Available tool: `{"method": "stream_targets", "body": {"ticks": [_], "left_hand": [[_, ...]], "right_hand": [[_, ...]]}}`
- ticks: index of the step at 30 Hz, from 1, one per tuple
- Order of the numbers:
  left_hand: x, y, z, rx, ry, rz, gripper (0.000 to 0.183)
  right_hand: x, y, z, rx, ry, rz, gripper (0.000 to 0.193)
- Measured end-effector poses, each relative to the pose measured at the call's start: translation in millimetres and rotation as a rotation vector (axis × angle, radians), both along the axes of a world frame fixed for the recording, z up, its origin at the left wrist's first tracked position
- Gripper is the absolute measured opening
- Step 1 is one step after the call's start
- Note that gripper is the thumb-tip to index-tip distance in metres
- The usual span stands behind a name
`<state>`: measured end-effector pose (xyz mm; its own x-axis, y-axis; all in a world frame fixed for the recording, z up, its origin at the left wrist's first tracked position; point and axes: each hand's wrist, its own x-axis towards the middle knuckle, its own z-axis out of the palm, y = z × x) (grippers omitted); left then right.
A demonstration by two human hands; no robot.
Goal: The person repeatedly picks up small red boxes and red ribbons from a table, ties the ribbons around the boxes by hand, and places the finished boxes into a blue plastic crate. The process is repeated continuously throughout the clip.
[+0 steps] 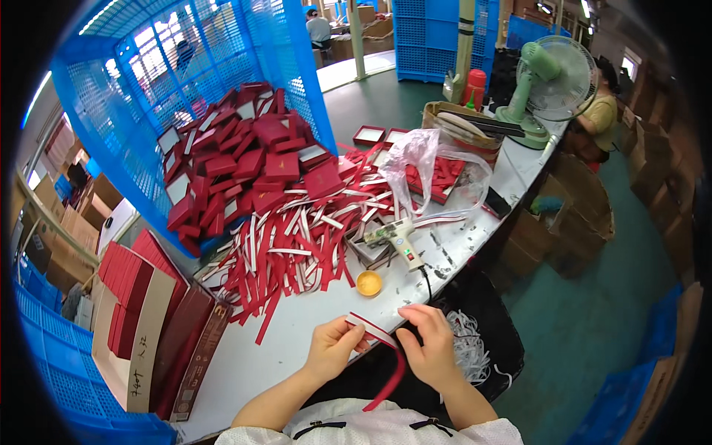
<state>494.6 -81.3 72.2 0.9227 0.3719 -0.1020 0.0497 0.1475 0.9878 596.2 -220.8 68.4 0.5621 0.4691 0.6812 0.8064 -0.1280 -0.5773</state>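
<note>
My left hand (332, 348) pinches one end of a red strip with a white backing (366, 325) between thumb and fingers, over the table's near edge. The strip curves to the right and its red tail hangs down toward my lap. My right hand (430, 347) is beside the strip, thumb and fingers apart, with nothing visible in it. Beyond my hands on the white table (311, 305) stands a small round yellow dish (368, 282). A cream glue gun (401, 241) with a black cord lies past it. Similar red and white strips (297, 241) are heaped to the left.
A large pile of dark red boxes (252, 152) spills from a blue plastic crate (311, 96). At left stands a carton of red pieces (141, 326). A plastic bag (415, 159), green fan (538, 81) and red bottle (475, 87) are farther back. White scraps (467, 345) lie below right.
</note>
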Motion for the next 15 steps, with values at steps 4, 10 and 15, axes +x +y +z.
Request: {"method": "stream_targets", "body": {"ticks": [4, 10, 15], "left_hand": [[9, -18, -10, -0.123, -0.045, -0.074, 0.019], [12, -21, -16, 0.085, 0.029, -0.136, 0.018], [13, -20, -29, 0.726, 0.028, -0.133, 0.017]], "right_hand": [[-9, 9, 6, -0.063, -0.235, 0.003, 0.022], [-3, -1, -1, -0.273, -0.248, 0.075, 0.016], [2, -3, -28, -0.137, -0.205, 0.031, 0.008]]}}
